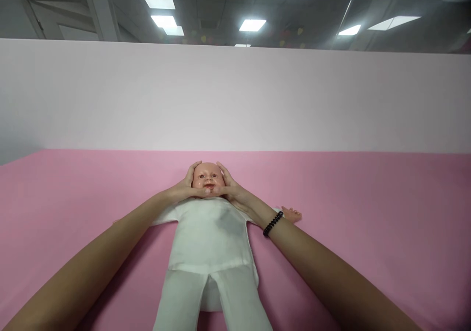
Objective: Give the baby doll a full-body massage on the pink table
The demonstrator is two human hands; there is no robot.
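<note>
A baby doll (211, 237) with a white cloth body lies on its back, arms spread and head away from me. My left hand (187, 186) cups one side of the doll's head (208, 170), its thumb along the chin. On the other side my right hand (232, 189) cups the head likewise, thumb by the mouth and fingers up at the temple. Both hands are closed round the head. A black coiled band (273, 224) circles my right wrist. One doll hand (292, 214) sticks out beyond my right forearm; the other is mostly hidden behind my left forearm.
The doll lies on a pink surface (360, 208). A white panel (235, 100) stands upright along its far edge. Beyond the panel are a door frame (59, 16) at the left and lit ceiling lights (252, 25).
</note>
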